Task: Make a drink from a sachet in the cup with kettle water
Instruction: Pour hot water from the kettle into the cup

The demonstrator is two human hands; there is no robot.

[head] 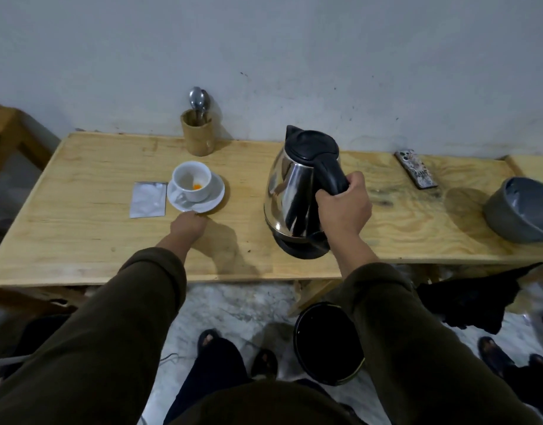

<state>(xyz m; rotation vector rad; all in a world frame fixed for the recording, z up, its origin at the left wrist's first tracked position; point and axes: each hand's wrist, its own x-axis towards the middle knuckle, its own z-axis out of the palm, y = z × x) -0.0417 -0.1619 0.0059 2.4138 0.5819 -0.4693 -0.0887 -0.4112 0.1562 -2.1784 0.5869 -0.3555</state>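
A white cup [192, 182] with a little orange powder at its bottom stands on a white saucer [216, 196] on the wooden table [95, 234]. A silver sachet [148, 199] lies flat just left of the saucer. My left hand [189, 225] touches the saucer's near rim with its fingers curled. A steel kettle [291, 191] with a black lid sits on its black base at the table's middle. My right hand [343, 207] is closed around the kettle's black handle.
A bamboo holder [198, 134] with spoons stands by the wall behind the cup. A phone [415, 170] lies right of the kettle, and a grey bowl [518, 210] sits at the right edge. A black bin [328, 342] stands on the floor below.
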